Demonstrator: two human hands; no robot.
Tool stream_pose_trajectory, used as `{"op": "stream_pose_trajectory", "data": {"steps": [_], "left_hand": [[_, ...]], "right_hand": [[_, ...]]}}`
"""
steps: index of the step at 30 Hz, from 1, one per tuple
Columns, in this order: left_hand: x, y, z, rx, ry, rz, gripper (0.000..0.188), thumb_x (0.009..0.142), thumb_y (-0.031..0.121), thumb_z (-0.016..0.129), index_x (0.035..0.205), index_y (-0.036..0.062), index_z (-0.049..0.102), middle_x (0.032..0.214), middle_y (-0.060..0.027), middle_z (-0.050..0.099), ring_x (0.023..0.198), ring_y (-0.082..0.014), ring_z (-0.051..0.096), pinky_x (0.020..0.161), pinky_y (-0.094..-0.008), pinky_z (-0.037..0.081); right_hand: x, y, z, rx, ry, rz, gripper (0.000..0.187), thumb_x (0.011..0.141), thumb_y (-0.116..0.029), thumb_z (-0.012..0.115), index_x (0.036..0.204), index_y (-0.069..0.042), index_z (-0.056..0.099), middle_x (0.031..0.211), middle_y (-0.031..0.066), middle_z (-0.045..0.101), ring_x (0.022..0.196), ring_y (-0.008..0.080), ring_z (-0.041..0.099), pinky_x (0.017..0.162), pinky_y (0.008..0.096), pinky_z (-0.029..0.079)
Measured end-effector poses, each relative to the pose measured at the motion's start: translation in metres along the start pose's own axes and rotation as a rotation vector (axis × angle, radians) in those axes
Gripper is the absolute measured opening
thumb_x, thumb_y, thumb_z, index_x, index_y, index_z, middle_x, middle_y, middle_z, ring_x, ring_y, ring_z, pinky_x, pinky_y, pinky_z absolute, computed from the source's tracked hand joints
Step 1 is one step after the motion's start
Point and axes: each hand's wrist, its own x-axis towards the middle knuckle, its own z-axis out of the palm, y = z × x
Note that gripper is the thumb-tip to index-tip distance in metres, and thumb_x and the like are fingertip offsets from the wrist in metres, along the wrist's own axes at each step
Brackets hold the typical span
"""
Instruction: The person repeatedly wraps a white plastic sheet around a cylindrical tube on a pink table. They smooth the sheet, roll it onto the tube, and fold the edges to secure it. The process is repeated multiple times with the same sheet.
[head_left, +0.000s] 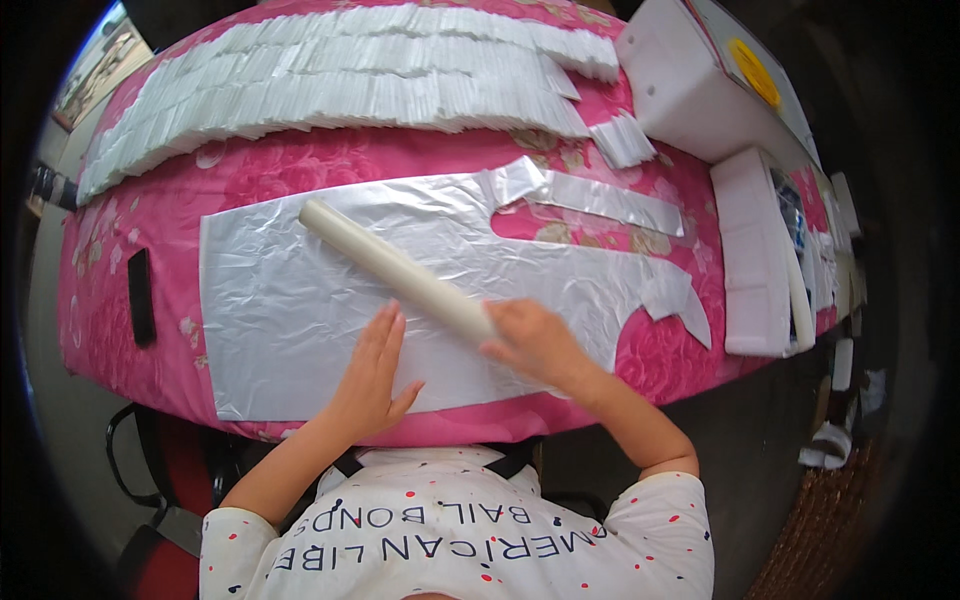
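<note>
A thin, shiny white plastic apron (290,300) lies spread and wrinkled on the table, its curved cut-outs and strap-like ends toward the right. Across it, slanting from far left to near right, is a long off-white tube (390,265). My right hand (535,340) is closed round the tube's near right end and slightly blurred. My left hand (372,375) lies flat on the plastic, fingers stretched and together, thumb apart, just short of the tube. It holds nothing.
Rows of folded white plastic packs (330,85) line the table's far side, with a small stack (622,140) at their right. White foam boxes (752,255) stand at the right edge. A black phone-like object (142,297) lies left on the pink flowered tablecloth (100,330). A red chair (180,460) is lower left.
</note>
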Motion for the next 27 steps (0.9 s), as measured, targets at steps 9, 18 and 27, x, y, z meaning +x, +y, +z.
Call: {"op": "stream_pose_trajectory", "data": {"steps": [9,18,27], "left_hand": [[0.031,0.023,0.022,0.259,-0.111,0.032,0.07,0.075,0.04,0.06,0.132,0.0035,0.039,0.145,-0.0256,0.013,0.133,-0.0477,0.005,0.106,-0.0532,0.013],[0.022,0.016,0.038,0.058,0.079,0.004,0.091,0.076,0.042,0.061,0.141,0.0014,0.014,0.146,-0.0273,-0.003,0.134,-0.0458,-0.002,0.108,-0.0508,0.012],[0.032,0.066,0.013,-0.024,0.007,0.081,0.071,0.077,0.024,0.065,0.135,0.0007,0.031,0.143,-0.0279,0.016,0.133,-0.0409,0.017,0.106,-0.0462,0.02]], "right_hand": [[-0.068,0.036,0.007,-0.189,0.003,0.067,0.061,0.078,-0.027,0.06,0.132,-0.006,0.04,0.141,0.0173,0.03,0.131,0.0332,0.029,0.106,0.0412,0.025],[-0.166,0.165,-0.094,-0.877,0.171,1.057,0.043,0.082,-0.023,0.051,0.117,0.002,0.051,0.121,0.0197,0.051,0.115,0.0362,0.045,0.098,0.0524,0.028],[-0.084,0.087,-0.034,-0.217,0.419,0.278,0.043,0.08,-0.015,0.056,0.119,0.002,0.05,0.125,0.0209,0.047,0.12,0.0369,0.041,0.104,0.0428,0.028]]}}
